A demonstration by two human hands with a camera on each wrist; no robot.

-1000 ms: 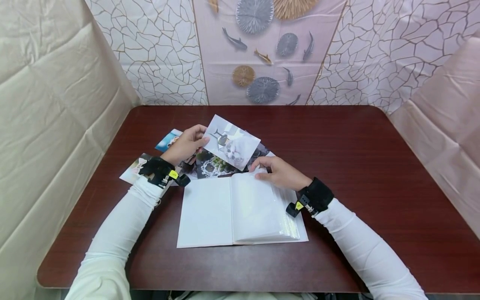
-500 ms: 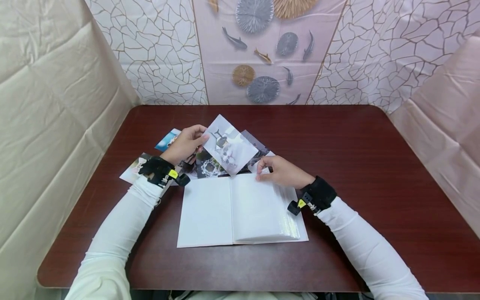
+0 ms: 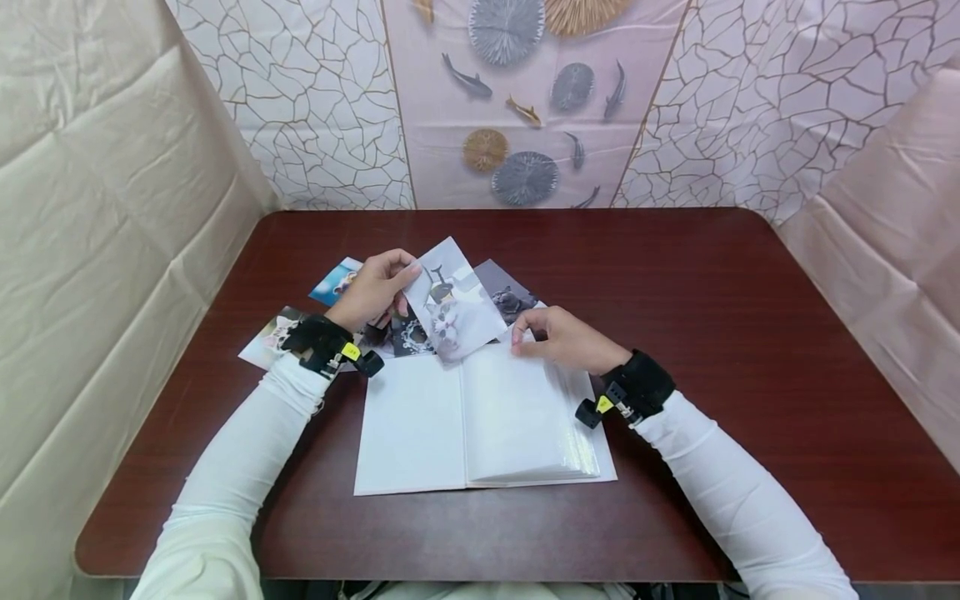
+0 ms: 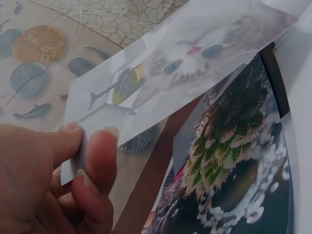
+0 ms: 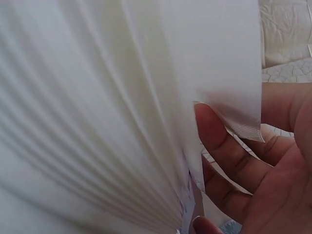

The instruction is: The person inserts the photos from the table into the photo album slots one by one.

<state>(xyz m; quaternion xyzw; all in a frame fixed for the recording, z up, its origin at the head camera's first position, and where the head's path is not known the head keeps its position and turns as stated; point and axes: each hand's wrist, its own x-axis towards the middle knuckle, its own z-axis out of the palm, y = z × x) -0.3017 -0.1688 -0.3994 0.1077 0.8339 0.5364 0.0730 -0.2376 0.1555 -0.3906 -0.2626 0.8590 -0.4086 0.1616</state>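
Note:
My left hand (image 3: 378, 287) pinches a pale photo print (image 3: 453, 304) by its upper left corner, thumb on top. In the left wrist view the photo (image 4: 195, 58) shows a white kitten, upside down there. Its lower corner reaches over the top edge of an open white photo album (image 3: 408, 425). My right hand (image 3: 558, 337) holds the top of the album's uppermost clear-sleeved page (image 3: 517, 408) between thumb and fingers. In the right wrist view the page (image 5: 224, 48) bends at the fingertips, with several more sleeves fanned beneath it.
Behind the album lie several more prints: a grey one (image 3: 495, 279), a dark one with a plant (image 4: 224, 146), a blue one (image 3: 327, 287) and one with a white animal (image 3: 264, 343). All rest on a dark red-brown table (image 3: 675, 275) with fabric-covered walls around it.
The kitten photo has turned clockwise and its lower corner has come down toward the album, uncovering more of the grey print. My right hand has shifted slightly at the page's top edge.

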